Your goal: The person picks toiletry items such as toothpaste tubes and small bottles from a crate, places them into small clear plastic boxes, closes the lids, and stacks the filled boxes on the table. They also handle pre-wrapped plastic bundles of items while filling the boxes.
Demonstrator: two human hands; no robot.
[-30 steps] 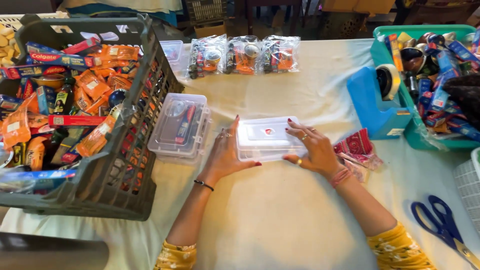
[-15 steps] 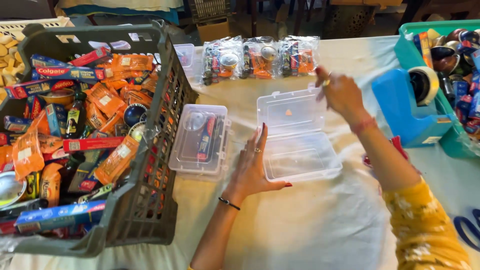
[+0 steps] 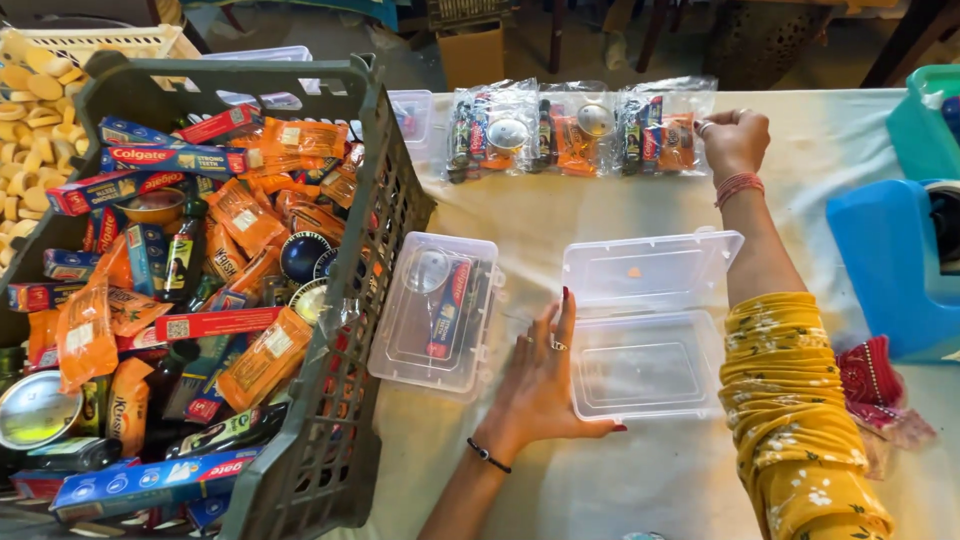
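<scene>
The left hand (image 3: 545, 385) is lying flat and released on the bench (image 3: 560, 215), fingers spread, its thumb side touching the near left edge of the open clear box (image 3: 645, 360). That box is sitting at the centre of the view, its base empty and its hinged lid (image 3: 650, 268) lying back toward 12 o'clock.

The right hand (image 3: 735, 140) is reaching out to 1 o'clock, fingers curled onto the right-most of three clear packets (image 3: 660, 130); whether it is actually gripping the plastic cannot be told. The three packets are lying in a row along the far edge of the bench, each showing orange sachets, a dark bottle and a round silver tin.

At 9 o'clock of the left hand, a closed clear box (image 3: 437, 312) is resting just beside the crate (image 3: 330, 440), holding a red and blue carton and a round tin. The dark grey crate is occupying the left of the view, filled with orange sachets, red and blue long cartons, dark bottles and round tins. A blue tape holder (image 3: 885, 265) is standing at 3 o'clock, with a red cloth (image 3: 885, 385) lying near it beside the yellow sleeve (image 3: 795, 400).
</scene>
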